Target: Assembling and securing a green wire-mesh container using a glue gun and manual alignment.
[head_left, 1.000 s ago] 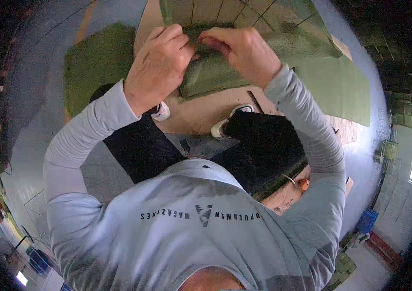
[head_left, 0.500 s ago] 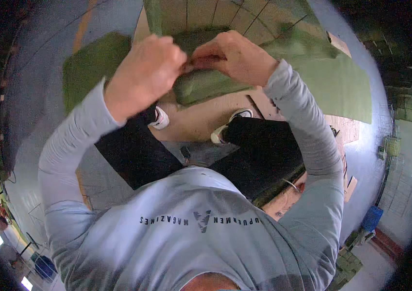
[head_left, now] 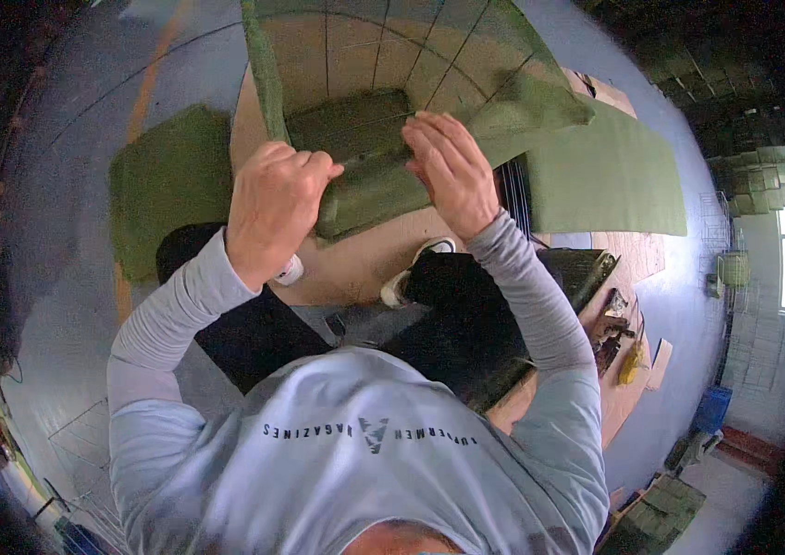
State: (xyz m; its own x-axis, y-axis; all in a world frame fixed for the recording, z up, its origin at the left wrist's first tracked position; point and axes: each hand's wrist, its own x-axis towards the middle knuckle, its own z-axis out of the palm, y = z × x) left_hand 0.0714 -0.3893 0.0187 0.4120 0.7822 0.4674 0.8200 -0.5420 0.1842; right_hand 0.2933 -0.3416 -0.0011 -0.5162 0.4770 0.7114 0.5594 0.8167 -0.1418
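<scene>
Green fabric [head_left: 364, 176] now lies lower; left hand [head_left: 277, 208] keeps its grip clenched, right hand [head_left: 448, 171] flattened.

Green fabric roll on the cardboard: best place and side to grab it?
Grip the green fabric roll along its rounded near edge, from above and from the person's side. It lies lengthwise across the cardboard sheet, and the left hand and right hand already press there.

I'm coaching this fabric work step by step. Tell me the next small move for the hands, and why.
Probably press the right hand flat along the folded olive-green fabric roll toward its right end. The left hand already curls its fingers over the roll's near left edge, while the loose green flap on the right lies unrolled.
</scene>
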